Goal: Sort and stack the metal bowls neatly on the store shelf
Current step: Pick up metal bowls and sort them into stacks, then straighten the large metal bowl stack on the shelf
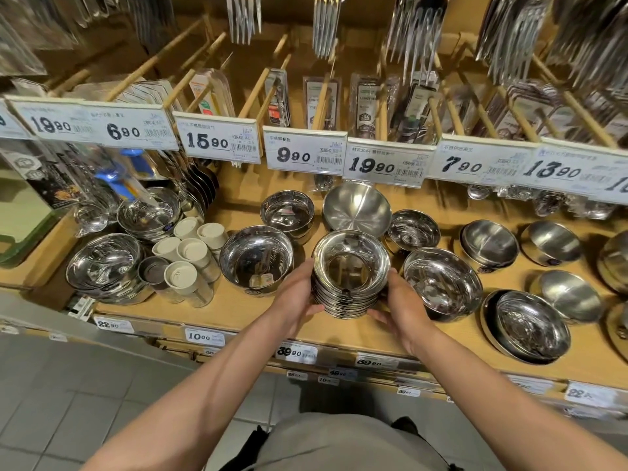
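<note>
Both hands grasp stack (350,283) of nested bowls, at shelf (238,311) front. Left hand (297,295) fingers curl around stack's left side; right hand (401,300) fingers curl around right side and under. Big bowl (256,254) just left of left fingers; another bowl (441,283) just right of right fingers.

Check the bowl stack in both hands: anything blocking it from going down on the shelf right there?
Nothing visible. The left hand and right hand grip the stack of bowls from either side above bare shelf. The shiny bowl to its left and the bowl to its right sit close, so the gap is narrow.
</note>
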Tool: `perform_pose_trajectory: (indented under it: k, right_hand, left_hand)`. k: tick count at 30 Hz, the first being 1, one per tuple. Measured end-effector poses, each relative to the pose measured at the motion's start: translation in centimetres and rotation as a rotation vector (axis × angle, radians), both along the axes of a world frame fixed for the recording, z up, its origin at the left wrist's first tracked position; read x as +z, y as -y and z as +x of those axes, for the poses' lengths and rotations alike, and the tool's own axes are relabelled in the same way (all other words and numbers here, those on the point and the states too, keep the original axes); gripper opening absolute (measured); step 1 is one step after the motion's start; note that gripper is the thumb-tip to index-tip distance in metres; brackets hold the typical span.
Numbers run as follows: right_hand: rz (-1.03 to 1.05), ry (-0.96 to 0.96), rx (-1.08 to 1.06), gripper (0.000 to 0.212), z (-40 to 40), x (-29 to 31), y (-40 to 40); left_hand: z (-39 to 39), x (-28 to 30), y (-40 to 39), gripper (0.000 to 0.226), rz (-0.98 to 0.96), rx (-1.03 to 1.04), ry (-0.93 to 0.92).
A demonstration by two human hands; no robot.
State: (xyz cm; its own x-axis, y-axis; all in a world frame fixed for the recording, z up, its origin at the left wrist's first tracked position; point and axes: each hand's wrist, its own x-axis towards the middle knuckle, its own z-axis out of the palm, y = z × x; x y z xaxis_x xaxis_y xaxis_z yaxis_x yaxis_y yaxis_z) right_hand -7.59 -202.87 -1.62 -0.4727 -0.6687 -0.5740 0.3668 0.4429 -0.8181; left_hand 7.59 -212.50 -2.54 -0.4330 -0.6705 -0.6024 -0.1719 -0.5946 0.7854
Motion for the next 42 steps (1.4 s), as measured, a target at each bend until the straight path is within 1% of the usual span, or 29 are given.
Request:
perform_pose_trajectory:
  k: [3, 6, 7, 10, 13, 16, 19, 23, 26, 29, 34, 36, 40, 42]
  right_hand:
    - [-0.012, 0.008, 0.012, 0.036, 0.2, 0.5, -0.3]
    - [0.0, 0.019, 0.035, 0.032, 0.1, 0.8, -1.5]
    - [0.004, 0.022, 0.033, 0.03, -0.1, 0.9, -2.2]
    - [-0.007, 0.053, -0.069, 0.024, -2.1, 1.3, -5.5]
    - [-0.01, 0.044, -0.213, 0.023, -5.0, 1.9, -9.3]
    - [0.002, 0.0, -0.309, 0.023, -7.3, 2.1, -11.8]
    - [-0.007, -0.052, -0.339, 0.02, -8.2, 2.0, -13.3]
    - [-0.015, -0.098, -0.355, 0.019, -8.8, 1.8, -14.8]
    - [0.004, -0.108, -0.412, 0.02, -9.1, 1.7, -16.3]
    - [0.031, -0.1, -0.483, 0.017, -9.5, 1.2, -18.6]
    - [0.073, -0.096, -0.523, 0.015, -11.0, 0.5, -22.0]
    - [0.074, -0.105, -0.53, 0.016, -12.1, 0.1, -23.0]
    - [0.038, -0.081, -0.546, 0.015, -14.8, -0.8, -24.9]
    - [0.027, -0.066, -0.528, 0.014, -16.3, -1.2, -25.8]
  left_hand:
    - [0.2, 0.0, -0.1, 0.032, 0.001, -0.011, -0.011]
    - [1.1, 0.4, -0.7, 0.038, 0.005, -0.035, -0.019]
    - [1.5, 0.6, -1.0, 0.034, -0.008, -0.02, -0.001]
    - [3.8, 1.0, -1.6, 0.021, -0.083, 0.052, 0.063]
    - [5.7, 1.8, -1.8, 0.022, -0.165, 0.064, 0.053]
    - [5.8, 2.6, -1.6, 0.023, -0.149, 0.084, 0.073]
    - [4.5, 3.1, -1.8, 0.022, -0.146, 0.05, 0.086]
    - [2.5, 3.8, -2.8, 0.015, -0.22, -0.014, 0.028]
    - [1.2, 3.8, -3.4, 0.015, -0.246, -0.047, 0.008]
    - [-0.4, 3.7, -4.1, 0.021, -0.239, -0.058, -0.005]
    - [-3.6, 3.2, -5.9, 0.034, -0.265, -0.12, 0.058]
    - [-4.9, 3.2, -6.7, 0.031, -0.277, -0.126, 0.085]
    - [-7.5, 3.2, -8.6, 0.017, -0.276, -0.097, 0.114]
    - [-9.0, 3.2, -9.8, 0.016, -0.285, -0.106, 0.136]
